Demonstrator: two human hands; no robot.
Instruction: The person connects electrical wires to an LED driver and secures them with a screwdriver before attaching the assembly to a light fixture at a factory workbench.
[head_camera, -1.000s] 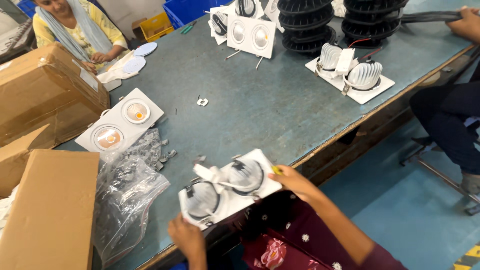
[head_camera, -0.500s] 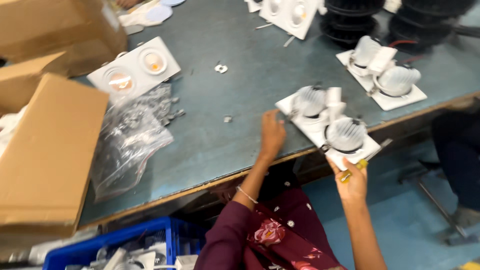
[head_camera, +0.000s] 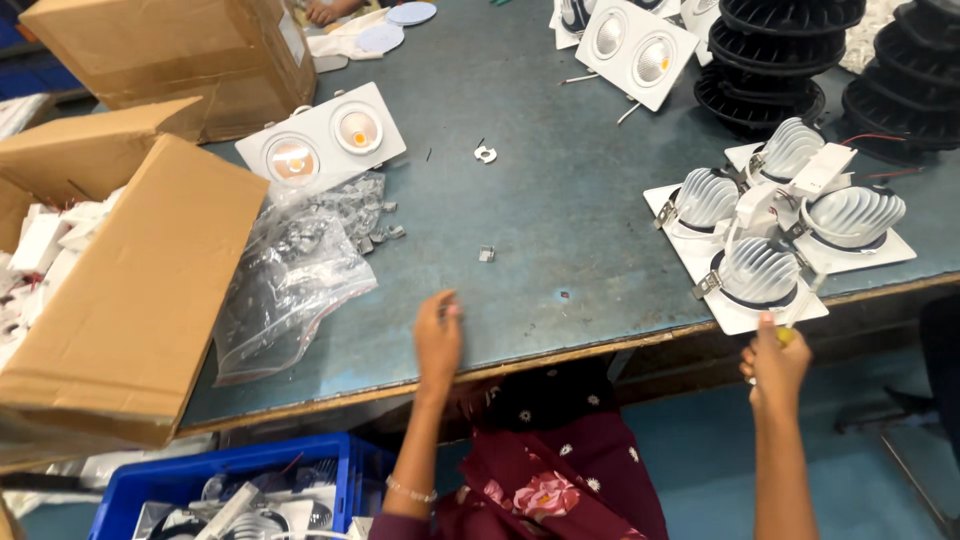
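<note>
The left hand lies flat on the grey-blue surface near its front edge, palm down, fingers together and stretched forward; its grip is open and has hold of nothing. A small metal clip lies on the surface a little ahead of those fingers, apart from them, and a second small metal bracket lies farther back towards the middle.

The right hand is just off the front edge, towards the right corner, its grip closed around a slim tool with a yellow handle, whose tip points up at the near corner of a white twin downlight fitting with ribbed grey heat sinks. That fitting lies face down at the front edge, its near corner overhanging slightly, and a second white fitting of the same kind lies just beside it, touching or overlapping it.

To the left of the left hand a clear plastic bag of small metal parts lies beside an open brown cardboard box at the left edge. Behind the bag a white twin downlight lying face up is set at an angle. Stacks of black finned heat sinks stand at the back right corner. A blue plastic crate sits below the front edge.
</note>
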